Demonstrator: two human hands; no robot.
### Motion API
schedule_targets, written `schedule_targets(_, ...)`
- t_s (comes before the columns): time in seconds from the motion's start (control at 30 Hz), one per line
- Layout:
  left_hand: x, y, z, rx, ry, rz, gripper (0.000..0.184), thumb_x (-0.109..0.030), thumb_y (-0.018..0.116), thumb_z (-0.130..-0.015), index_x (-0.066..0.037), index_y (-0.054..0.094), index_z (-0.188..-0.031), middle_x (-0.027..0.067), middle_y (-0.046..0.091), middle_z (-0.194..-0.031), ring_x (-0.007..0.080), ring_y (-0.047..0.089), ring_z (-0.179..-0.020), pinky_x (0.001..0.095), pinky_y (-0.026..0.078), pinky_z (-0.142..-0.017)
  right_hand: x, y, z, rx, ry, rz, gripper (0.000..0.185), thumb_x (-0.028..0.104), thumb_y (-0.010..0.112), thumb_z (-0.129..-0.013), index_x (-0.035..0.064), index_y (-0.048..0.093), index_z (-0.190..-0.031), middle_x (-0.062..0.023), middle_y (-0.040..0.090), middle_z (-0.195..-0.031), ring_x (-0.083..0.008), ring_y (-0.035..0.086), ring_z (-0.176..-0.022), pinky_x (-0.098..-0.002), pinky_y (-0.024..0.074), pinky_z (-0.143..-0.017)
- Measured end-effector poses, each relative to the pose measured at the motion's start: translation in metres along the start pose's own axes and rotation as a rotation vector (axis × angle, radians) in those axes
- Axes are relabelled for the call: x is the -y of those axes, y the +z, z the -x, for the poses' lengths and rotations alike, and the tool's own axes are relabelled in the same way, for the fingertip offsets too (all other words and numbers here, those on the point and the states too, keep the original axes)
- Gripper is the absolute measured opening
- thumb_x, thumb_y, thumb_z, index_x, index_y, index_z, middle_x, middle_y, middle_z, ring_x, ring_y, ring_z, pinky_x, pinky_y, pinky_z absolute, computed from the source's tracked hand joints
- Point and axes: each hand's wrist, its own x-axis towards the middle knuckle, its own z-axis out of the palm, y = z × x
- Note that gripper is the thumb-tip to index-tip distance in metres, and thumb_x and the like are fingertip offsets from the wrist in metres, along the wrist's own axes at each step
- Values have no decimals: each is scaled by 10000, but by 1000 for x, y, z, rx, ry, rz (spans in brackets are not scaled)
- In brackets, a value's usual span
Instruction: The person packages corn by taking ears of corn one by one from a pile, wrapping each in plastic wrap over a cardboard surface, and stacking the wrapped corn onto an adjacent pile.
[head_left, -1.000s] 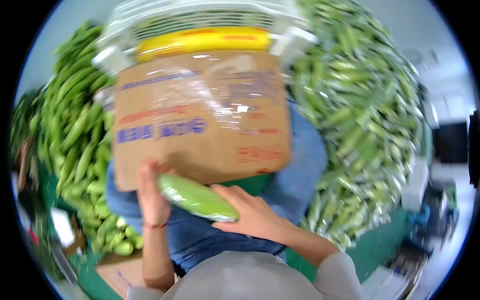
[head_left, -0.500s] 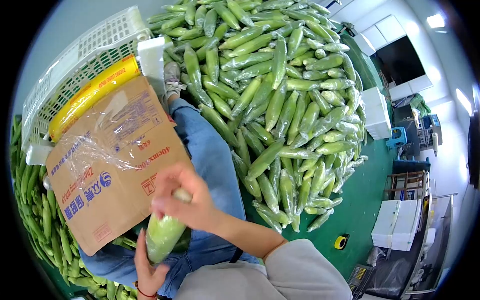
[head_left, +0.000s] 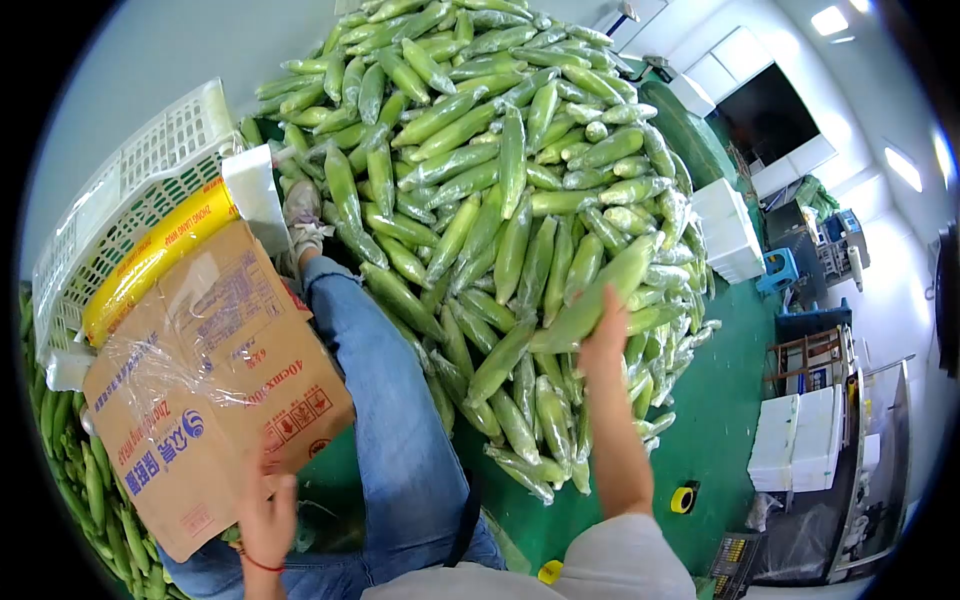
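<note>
Film-wrapped corn ears (head_left: 514, 247) heap beyond my right fingers (head_left: 609, 310); the printed cardboard carton (head_left: 215, 375) lies just past my left fingers (head_left: 261, 472), contact unclear. One wrapped ear (head_left: 584, 312) sits pinched in my right fingers, over the others. A light, even hold should spare the film (head_left: 630, 262), I judge. My left fingers, parted, grip nothing.

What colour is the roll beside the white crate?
The roll is yellow with red lettering; clearest in the head view.
</note>
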Motion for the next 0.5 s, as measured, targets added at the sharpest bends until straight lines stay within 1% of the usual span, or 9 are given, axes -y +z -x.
schedule_targets(0.03,4,-13,-1,-40,-88,64,533,-48,535,-904,7,399,-1417,153,559,-1226,253,550,-1068,350,441,-956,32,13,-26,-98,-111,70,701,328,631,-909,110,251,-1456,-196,446,-1357,-373,509,-1171,-541,471,-933)
schedule_targets(0.1,24,-36,4,-144,-68,-103,496,-82,531,-924,11,423,-1399,181,503,-1321,289,513,-1181,375,405,-1015,31,-11,-115,-354,-376,339,654,335,628,-911,100,328,-1443,-219,372,-1449,-400,447,-1267,-517,406,-1021)
schedule_targets(0.2,58,-58,18,-281,5,-457,489,-74,557,-907,6,453,-1378,220,413,-1428,355,424,-1309,412,344,-1082,-8,2,-147,-251,-643,1124,505,281,626,-917,73,481,-1354,-214,372,-1472,-400,381,-1336,-468,353,-1074)
schedule_targets(0.3,94,-81,23,-394,-43,-755,523,-63,611,-867,-15,472,-1369,272,340,-1476,436,344,-1358,440,305,-1113,-43,121,7,489,-854,1033,365,201,625,-914,55,586,-1246,-181,466,-1406,-378,422,-1308,-449,353,-1075)
schedule_targets(0.33,106,-90,21,-457,-129,-689,525,-68,627,-857,-35,487,-1363,281,336,-1473,439,345,-1356,433,314,-1108,-54,154,57,719,-877,1067,364,176,636,-902,59,590,-1243,-171,485,-1390,-373,441,-1292,-449,359,-1074)
schedule_targets(0.4,109,-119,4,-548,-94,-638,514,-78,637,-852,-90,519,-1353,242,374,-1461,412,433,-1288,435,350,-1084,-80,209,131,1273,-959,997,429,187,688,-852,70,584,-1251,-165,482,-1390,-374,460,-1267,-449,371,-1069)
schedule_targets(0.43,125,-134,-8,-621,-87,-715,516,-90,646,-850,-105,525,-1352,218,415,-1438,390,489,-1235,428,394,-1050,-92,232,170,1417,-762,1011,466,183,730,-796,73,599,-1230,-154,502,-1359,-371,470,-1254,-434,401,-1050)
schedule_targets(0.47,140,-148,-21,-655,-40,-768,504,-140,676,-848,-134,549,-1336,180,451,-1424,355,538,-1177,408,436,-1007,-114,253,198,1446,-803,952,417,182,732,-792,70,622,-1179,-141,531,-1318,-356,495,-1219,-428,419,-1023)
schedule_targets(0.5,131,-156,-33,-637,-157,-678,447,-205,700,-839,-151,607,-1274,131,470,-1420,296,577,-1115,405,452,-977,-133,272,217,1461,-848,906,369,180,734,-789,68,645,-1129,-129,560,-1278,-341,520,-1184,-422,437,-997)
